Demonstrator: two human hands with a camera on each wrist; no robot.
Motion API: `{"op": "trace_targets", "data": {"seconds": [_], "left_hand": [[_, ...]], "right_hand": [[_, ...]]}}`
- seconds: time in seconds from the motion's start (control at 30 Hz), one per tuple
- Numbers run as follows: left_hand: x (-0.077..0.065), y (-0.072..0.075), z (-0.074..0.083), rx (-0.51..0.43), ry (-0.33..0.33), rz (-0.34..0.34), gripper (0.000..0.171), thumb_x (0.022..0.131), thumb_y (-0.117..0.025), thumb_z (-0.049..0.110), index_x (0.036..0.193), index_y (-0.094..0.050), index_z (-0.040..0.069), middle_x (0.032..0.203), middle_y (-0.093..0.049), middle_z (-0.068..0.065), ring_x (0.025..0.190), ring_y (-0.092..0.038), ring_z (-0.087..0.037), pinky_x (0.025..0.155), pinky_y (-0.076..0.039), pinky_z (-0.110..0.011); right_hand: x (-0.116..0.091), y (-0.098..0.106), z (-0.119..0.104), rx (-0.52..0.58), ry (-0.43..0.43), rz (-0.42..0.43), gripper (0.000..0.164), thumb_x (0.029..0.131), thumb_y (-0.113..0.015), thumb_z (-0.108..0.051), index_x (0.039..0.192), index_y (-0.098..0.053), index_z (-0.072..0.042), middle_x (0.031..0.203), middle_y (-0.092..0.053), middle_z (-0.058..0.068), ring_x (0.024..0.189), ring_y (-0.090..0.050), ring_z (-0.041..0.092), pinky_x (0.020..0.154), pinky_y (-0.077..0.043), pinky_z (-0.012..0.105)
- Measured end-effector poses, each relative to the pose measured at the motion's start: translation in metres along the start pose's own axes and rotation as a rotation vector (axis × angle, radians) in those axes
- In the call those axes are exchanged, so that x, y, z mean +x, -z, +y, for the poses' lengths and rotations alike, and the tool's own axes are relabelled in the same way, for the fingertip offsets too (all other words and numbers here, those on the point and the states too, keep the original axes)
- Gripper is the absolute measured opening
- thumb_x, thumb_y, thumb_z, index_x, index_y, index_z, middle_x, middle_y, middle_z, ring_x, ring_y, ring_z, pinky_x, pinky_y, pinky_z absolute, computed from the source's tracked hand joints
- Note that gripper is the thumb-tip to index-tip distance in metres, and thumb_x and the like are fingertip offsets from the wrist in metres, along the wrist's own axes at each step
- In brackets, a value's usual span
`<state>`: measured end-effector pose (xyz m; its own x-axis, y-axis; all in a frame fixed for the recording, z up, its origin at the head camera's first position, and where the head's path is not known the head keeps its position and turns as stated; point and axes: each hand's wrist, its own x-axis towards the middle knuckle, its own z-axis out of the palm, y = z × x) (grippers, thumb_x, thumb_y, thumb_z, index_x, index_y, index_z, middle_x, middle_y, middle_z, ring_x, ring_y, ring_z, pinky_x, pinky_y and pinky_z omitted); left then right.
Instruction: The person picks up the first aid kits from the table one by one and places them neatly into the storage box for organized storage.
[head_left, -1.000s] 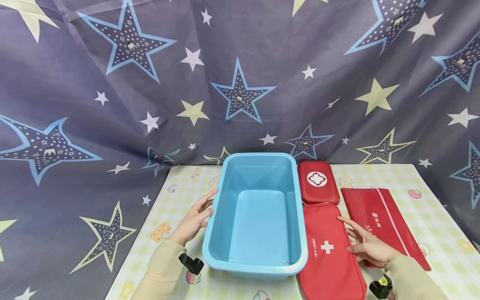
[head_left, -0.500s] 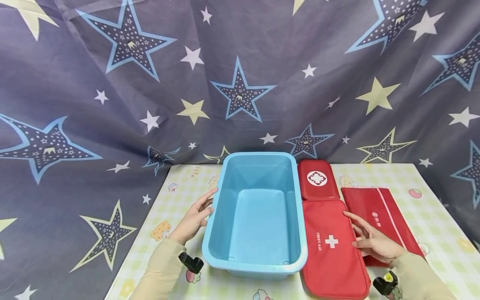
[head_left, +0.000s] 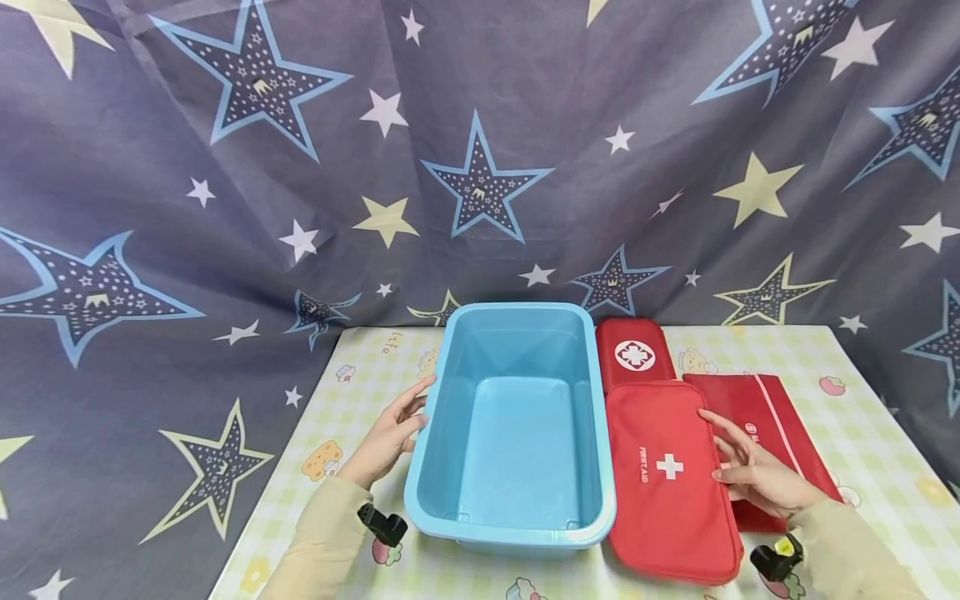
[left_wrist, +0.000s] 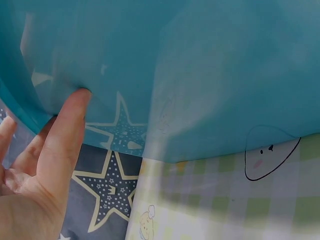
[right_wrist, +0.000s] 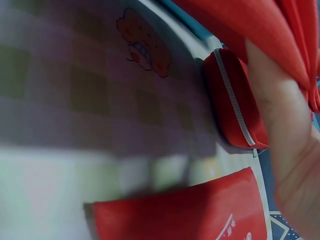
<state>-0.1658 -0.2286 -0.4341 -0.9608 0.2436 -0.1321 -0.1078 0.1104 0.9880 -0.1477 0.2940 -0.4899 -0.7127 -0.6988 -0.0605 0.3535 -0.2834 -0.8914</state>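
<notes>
My left hand [head_left: 390, 433] rests against the outer left side of a blue plastic bin [head_left: 517, 533], its fingers fairly straight. In the left wrist view a fingertip [left_wrist: 82, 95] touches the bin's wall [left_wrist: 200, 85]. The right hand [head_left: 757, 467] grips the right edge of a red first aid pouch [head_left: 675, 525] with a white cross. Raised off the table, that pouch overlaps the near end of a red zipped case [head_left: 633, 354]. In the right wrist view the pouch's cloth [right_wrist: 240, 20] bunches at the hand, hiding some fingers.
A flat red pouch [head_left: 780, 433] with a pale stripe lies at the right, partly behind my right hand. A checked cloth covers the table [head_left: 345, 467]. A star-patterned curtain [head_left: 480, 275] hangs at the back.
My right hand has lifted the first aid pouch and moved it away from me and slightly right. Its near edge has come into view. My left hand and the bin have stayed put.
</notes>
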Motion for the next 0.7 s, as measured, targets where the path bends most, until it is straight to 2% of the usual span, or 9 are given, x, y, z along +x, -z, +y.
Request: {"op": "trace_targets", "data": {"seconds": [0.37,0.7], "left_hand": [[-0.001,-0.001,-0.003,0.007,0.000,-0.007,0.058,0.095,-0.042,0.006,0.150,-0.027,0.018,0.145,-0.037,-0.021,0.108,-0.056,-0.014,0.076,-0.058,-0.040],[-0.001,0.001,-0.002,0.006,-0.010,-0.010,0.058,0.095,-0.043,0.007,0.150,-0.027,0.018,0.144,-0.037,-0.021,0.107,-0.057,-0.013,0.077,-0.057,-0.041]], "right_hand": [[-0.002,0.004,-0.013,0.000,0.074,-0.003,0.079,0.092,-0.034,0.014,0.147,-0.022,-0.041,0.133,-0.050,-0.017,0.115,-0.057,0.013,0.090,-0.051,0.044],[-0.001,0.007,-0.032,0.035,0.181,-0.046,0.081,0.090,-0.028,0.019,0.148,-0.022,-0.037,0.135,-0.050,-0.010,0.116,-0.058,0.016,0.087,-0.052,0.045]]}}
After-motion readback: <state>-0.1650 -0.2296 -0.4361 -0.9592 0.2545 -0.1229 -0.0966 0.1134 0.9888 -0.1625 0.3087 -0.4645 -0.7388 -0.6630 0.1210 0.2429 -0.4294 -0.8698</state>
